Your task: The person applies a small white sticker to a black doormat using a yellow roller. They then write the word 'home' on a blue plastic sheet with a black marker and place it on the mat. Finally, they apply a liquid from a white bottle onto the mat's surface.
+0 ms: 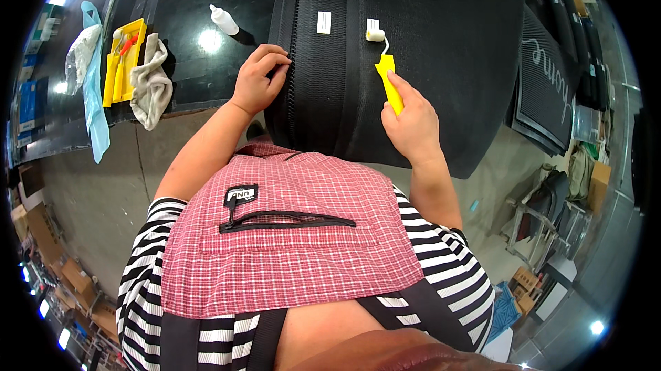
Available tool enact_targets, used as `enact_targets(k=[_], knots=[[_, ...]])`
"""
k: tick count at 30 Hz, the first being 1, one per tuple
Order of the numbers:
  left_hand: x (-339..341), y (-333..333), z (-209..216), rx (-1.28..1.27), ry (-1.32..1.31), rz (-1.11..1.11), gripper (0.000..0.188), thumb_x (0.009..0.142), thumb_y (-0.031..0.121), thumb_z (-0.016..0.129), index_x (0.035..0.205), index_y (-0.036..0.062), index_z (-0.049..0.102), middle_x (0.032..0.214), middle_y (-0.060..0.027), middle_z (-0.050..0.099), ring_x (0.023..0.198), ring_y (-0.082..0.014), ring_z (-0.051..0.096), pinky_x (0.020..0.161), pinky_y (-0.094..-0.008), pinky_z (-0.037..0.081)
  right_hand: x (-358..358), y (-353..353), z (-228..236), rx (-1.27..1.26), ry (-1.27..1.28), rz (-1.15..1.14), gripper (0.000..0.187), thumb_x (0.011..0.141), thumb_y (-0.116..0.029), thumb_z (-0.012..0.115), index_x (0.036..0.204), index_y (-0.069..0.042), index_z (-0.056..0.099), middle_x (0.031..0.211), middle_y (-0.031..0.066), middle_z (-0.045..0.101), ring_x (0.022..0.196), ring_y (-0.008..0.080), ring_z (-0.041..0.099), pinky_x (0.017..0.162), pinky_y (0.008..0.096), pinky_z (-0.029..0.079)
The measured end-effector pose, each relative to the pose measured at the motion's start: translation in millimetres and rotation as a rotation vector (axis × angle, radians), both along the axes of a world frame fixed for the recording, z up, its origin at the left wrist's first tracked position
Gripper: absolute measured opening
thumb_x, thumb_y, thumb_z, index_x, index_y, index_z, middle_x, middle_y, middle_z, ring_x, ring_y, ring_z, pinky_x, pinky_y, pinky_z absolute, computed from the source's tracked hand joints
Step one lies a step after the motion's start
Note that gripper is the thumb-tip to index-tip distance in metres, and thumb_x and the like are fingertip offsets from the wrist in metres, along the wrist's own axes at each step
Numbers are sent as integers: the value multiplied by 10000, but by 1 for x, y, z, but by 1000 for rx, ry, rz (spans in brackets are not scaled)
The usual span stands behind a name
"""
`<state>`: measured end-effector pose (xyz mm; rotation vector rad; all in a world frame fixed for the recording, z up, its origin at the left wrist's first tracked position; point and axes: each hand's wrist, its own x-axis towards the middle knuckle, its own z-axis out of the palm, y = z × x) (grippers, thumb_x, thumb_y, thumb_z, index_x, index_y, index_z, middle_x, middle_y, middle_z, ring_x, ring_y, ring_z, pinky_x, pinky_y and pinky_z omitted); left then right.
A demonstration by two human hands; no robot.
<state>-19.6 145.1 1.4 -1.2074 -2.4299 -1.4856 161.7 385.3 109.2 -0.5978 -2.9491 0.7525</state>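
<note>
My right hand (414, 120) is wrapped round the yellow handle of a small roller (390, 78). The roller's white head (375, 35) rests on a ribbed black mat (427, 6), just below one of two white labels (323, 23). At the left edge of the mat, my left hand (261, 78) has its fingers bent, with thumb and fingertips closed on that edge. What lies under the fingertips is hidden. A row of small teeth-like notches runs along the mat beside this hand.
On the dark table to the left stands a white squeeze bottle (224, 20). Further left lie a grey cloth (151, 82), a yellow tray (125, 61) with tools, and a light blue plastic strip (95, 89). Stacked dark mats (544, 82) are at the right; cardboard boxes (527, 280) stand lower right.
</note>
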Motion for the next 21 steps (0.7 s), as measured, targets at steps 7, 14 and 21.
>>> enact_targets(k=[7, 14, 21], knots=[[-1, 2, -2, 5, 15, -8, 85, 847, -3, 656, 928, 20, 668, 1055, -101, 642, 822, -223, 651, 714, -289, 520, 13, -4, 1, 9, -2, 19, 532, 823, -148, 623, 1348, -79, 570, 1149, 173, 674, 998, 358, 670, 889, 433, 532], [1, 3, 1, 5, -6, 13, 77, 830, 13, 662, 906, 25, 666, 1018, -94, 648, 887, -259, 653, 773, -329, 529, 16, 5, 22, -94, 118, 12, 483, 833, -151, 610, 1306, -55, 602, 1178, 190, 674, 1035, 362, 662, 921, 415, 520], [0, 2, 0, 16, 15, -5, 89, 841, -13, 656, 924, 18, 670, 1049, -109, 642, 863, -243, 656, 737, -301, 527, -9, 2, 10, 5, -40, 1, 504, 841, -163, 615, 1337, -83, 583, 1147, 193, 677, 1011, 366, 664, 895, 446, 525]])
